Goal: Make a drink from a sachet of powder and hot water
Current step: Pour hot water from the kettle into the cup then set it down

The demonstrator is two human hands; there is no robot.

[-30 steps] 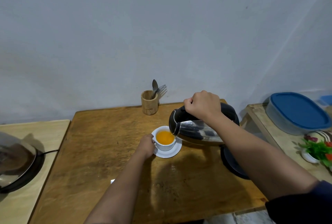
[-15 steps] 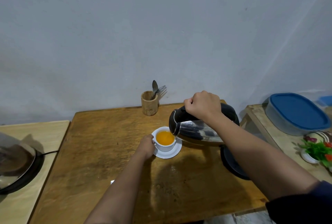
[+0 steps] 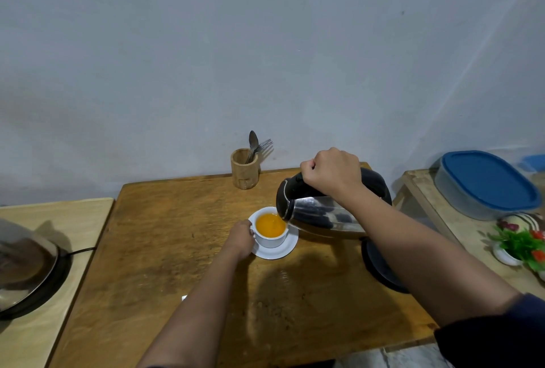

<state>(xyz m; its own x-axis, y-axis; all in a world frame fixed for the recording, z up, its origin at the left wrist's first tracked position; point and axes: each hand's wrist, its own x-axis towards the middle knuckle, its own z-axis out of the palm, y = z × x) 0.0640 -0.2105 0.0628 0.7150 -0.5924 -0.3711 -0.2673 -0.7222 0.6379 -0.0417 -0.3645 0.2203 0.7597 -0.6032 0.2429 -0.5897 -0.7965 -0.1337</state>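
Observation:
A white cup [image 3: 270, 240] holding orange liquid stands on a white saucer [image 3: 283, 251] in the middle of the wooden table [image 3: 177, 249]. My left hand [image 3: 242, 238] grips the cup at its left side. My right hand [image 3: 333, 174] is closed round the black handle of a steel kettle [image 3: 321, 214], which is tipped to the left with its spout over the cup's right rim. The kettle's black base [image 3: 380, 267] lies on the table under my right forearm. A small white scrap [image 3: 184, 297], perhaps the sachet, peeks out beside my left forearm.
A wooden holder [image 3: 244, 167] with a spoon and fork stands at the table's back edge. A black appliance with a glass lid [image 3: 26, 267] sits on the left side table. On the right bench are a blue-lidded box [image 3: 486, 183] and a small potted plant [image 3: 522, 245].
Little has moved: the kettle stays tipped over the cup and my left hand stays on the cup. The orange liquid level looks slightly higher.

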